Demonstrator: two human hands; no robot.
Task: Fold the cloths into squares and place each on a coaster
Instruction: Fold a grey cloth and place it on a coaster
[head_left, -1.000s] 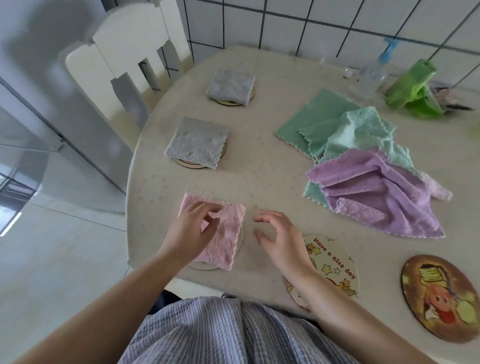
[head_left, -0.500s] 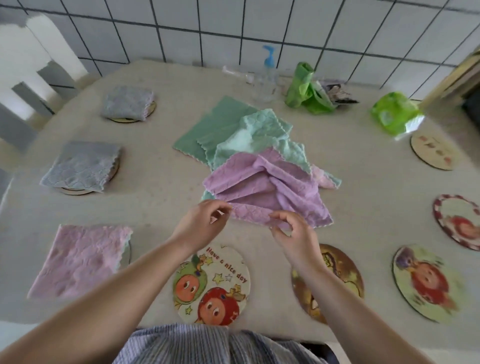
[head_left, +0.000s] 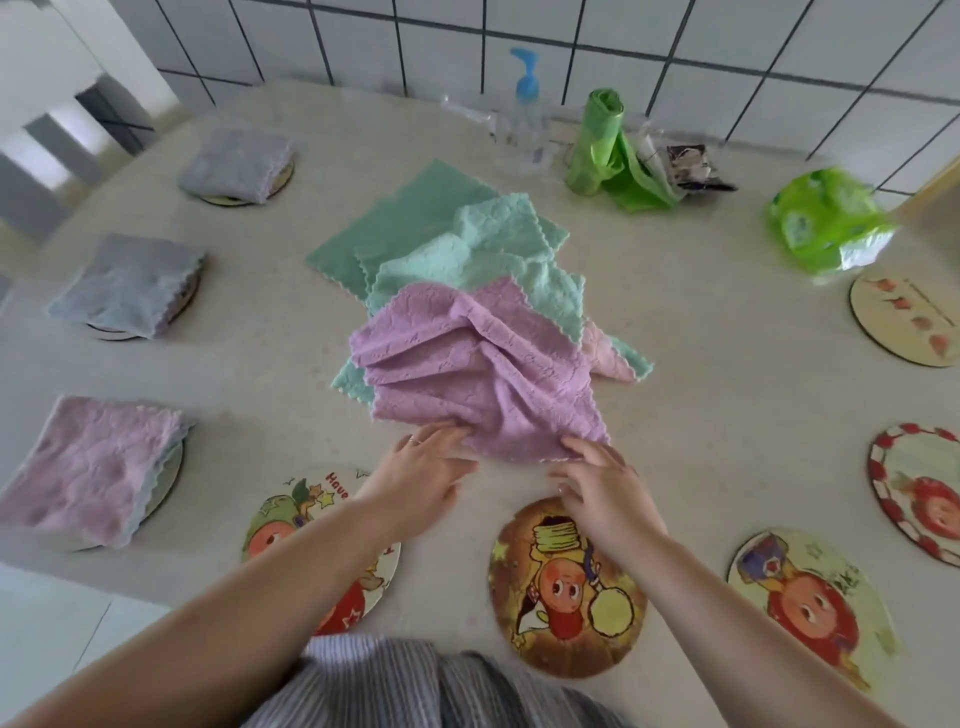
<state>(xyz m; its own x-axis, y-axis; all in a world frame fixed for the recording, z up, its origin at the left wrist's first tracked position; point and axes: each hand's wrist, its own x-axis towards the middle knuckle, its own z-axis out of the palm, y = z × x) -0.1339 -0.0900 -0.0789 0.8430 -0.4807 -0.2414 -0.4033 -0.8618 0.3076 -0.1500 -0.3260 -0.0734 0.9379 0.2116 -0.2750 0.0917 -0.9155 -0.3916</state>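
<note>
Bare table (head_left: 701, 332) btwn pile (head_left: 467, 312), coasters (head_left: 906, 319)

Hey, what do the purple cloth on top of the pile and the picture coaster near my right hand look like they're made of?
The purple cloth looks like soft microfibre or coral fleece: matte, embossed texture, wavy pinked edge, limp folds. The picture coaster looks like a thin rigid disc, maybe wood or fibreboard, with a printed cartoon face and slight sheen; its dark edge doesn't settle which.
</note>
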